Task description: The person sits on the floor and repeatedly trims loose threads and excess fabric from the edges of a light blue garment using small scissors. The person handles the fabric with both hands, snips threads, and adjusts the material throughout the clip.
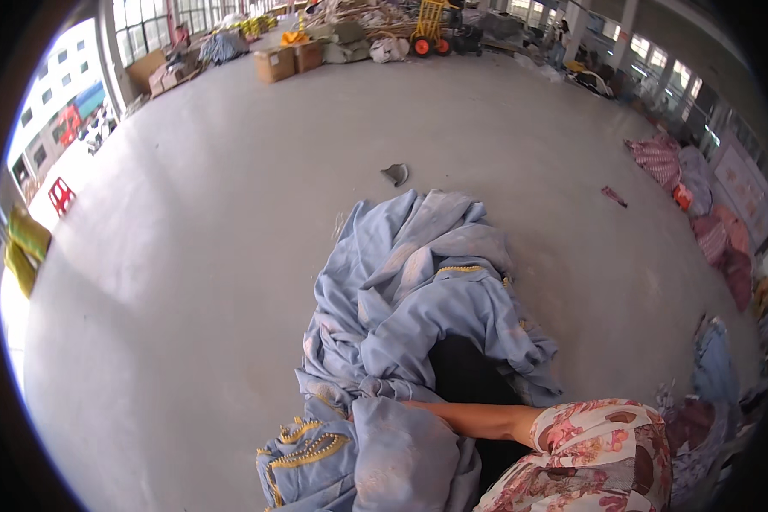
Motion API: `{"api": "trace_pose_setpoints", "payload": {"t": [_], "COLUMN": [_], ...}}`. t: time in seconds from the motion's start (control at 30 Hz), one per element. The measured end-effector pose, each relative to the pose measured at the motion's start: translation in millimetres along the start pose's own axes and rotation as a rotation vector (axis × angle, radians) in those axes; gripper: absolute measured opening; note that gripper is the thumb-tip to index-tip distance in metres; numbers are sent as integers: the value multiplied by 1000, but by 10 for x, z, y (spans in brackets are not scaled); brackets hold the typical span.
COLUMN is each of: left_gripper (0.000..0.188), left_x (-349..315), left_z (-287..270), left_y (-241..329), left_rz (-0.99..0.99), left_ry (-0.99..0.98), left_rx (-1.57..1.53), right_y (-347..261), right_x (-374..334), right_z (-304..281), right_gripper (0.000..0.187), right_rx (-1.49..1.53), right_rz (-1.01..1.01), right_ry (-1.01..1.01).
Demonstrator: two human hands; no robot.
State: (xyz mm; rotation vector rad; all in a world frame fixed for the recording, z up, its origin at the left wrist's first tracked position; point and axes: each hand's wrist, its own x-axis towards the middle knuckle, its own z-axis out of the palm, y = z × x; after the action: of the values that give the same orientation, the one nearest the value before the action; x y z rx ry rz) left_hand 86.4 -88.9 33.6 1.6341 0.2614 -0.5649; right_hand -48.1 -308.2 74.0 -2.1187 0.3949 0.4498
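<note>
Fabric (392, 273), pale blue with yellow beaded trim (320, 450), is lying bunched on grey floor (188, 256). Right forearm (482, 420) is resting into it, folds hiding right hand; grip, cannot tell. Gathering seemingly underway; next move probably calling for firm hold on loose folds.

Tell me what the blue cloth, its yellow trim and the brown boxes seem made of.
Blue cloth: matte fabric, fibre unclear; it drapes in soft folds. Yellow trim: perhaps textile or plastic, finish unclear; its edge looks knobbly. Brown boxes: probably dull cardboard, given their flat tan sides.
</note>
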Motion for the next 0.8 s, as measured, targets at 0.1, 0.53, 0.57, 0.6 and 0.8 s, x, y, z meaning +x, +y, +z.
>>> {"api": "trace_pose_setpoints", "payload": {"t": [0.1, 0.53, 0.57, 0.6, 0.8], "left_gripper": [28, 28, 28, 28, 27], "left_x": [-366, -1664, -1700, -1723, -1952], "left_z": [447, 647, 568, 521, 156], "left_y": [384, 723, 729, 670, 480], "left_rz": [111, 366, 384, 390, 395], "left_ry": [-147, -262, -256, -258, -230], "left_rx": [213, 600, 612, 618, 621], "right_y": [463, 680, 605, 565, 95], "right_x": [-718, -1208, -1147, -1129, -1026], "right_z": [-121, -2, 37, 93, 326], "right_gripper": [22, 22, 22, 22, 22], "right_rx": [107, 188, 179, 164, 37], "right_rz": [147, -19, -52, -71, -218], "right_ry": [126, 274, 278, 278, 231]}}
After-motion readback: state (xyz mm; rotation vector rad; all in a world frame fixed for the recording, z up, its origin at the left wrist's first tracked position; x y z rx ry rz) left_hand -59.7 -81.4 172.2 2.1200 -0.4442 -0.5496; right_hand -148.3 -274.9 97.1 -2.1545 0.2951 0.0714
